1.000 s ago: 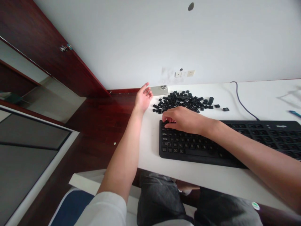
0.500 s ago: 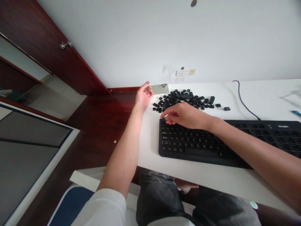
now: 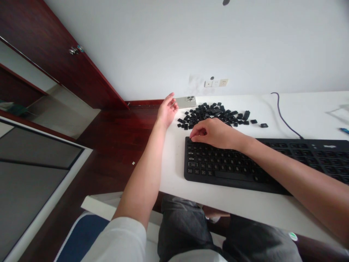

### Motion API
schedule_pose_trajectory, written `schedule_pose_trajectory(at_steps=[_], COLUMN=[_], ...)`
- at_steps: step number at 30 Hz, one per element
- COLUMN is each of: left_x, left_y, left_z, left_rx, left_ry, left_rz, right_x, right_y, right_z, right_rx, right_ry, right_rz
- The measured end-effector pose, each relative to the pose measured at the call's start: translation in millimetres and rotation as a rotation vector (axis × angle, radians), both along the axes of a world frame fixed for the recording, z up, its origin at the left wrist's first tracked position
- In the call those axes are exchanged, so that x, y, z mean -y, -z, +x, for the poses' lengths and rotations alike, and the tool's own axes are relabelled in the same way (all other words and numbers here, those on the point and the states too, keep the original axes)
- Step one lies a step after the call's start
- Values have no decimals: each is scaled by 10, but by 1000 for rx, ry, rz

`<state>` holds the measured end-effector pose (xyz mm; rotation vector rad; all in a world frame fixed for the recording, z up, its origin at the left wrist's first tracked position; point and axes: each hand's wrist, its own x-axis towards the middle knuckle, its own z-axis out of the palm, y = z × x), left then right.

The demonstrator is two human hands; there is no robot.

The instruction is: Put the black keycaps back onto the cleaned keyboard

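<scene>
A black keyboard (image 3: 234,177) lies on the white desk, most of its key positions showing bare sockets without caps. Over its upper left corner my right hand (image 3: 211,134) has thumb and forefinger pinched together; whatever is between the tips is too small to make out. Behind that hand a heap of loose black keycaps (image 3: 207,111) spreads over the desk, partly hidden by it. My left hand (image 3: 167,111) rests at the desk's left edge, palm up, fingers loosely apart with nothing in them. A pale phone (image 3: 185,102) lies just beside its fingertips.
The keyboard's cable (image 3: 282,112) runs back toward the wall. A blue object (image 3: 344,130) lies at the far right of the desk (image 3: 207,191). Wall sockets (image 3: 216,83) sit above the desk. An opened drawer (image 3: 99,207) and a dark red door (image 3: 68,43) are on the left.
My right hand's fingertips parted and lifted slightly at the keyboard's upper left corner, then came back together in a pinch. The left hand has stayed in place.
</scene>
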<state>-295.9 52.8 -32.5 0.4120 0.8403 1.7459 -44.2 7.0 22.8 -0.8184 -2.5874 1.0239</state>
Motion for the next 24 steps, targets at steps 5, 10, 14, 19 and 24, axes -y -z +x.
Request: schedule_pose_trajectory(at_steps=[5,10,14,19,24], left_x=[-8,-17,-18,-20,-9], left_y=[-2,-2,5,0,-7], left_z=[-2,0,-6,-12,-12], left_rx=[7,23,3,-3,-14], left_ry=[8,-9,-10,-2,-3], left_rz=[-2,-22,-20,-15,-20], right_x=[11,88,137,159,142], right_y=[41,9,2,13,-15], right_z=[-42,-91,-107,-111,-90], right_rx=[31,50,45,51,89], right_ry=[35,59,97,92,102], right_rz=[-60,-50,46,68,156])
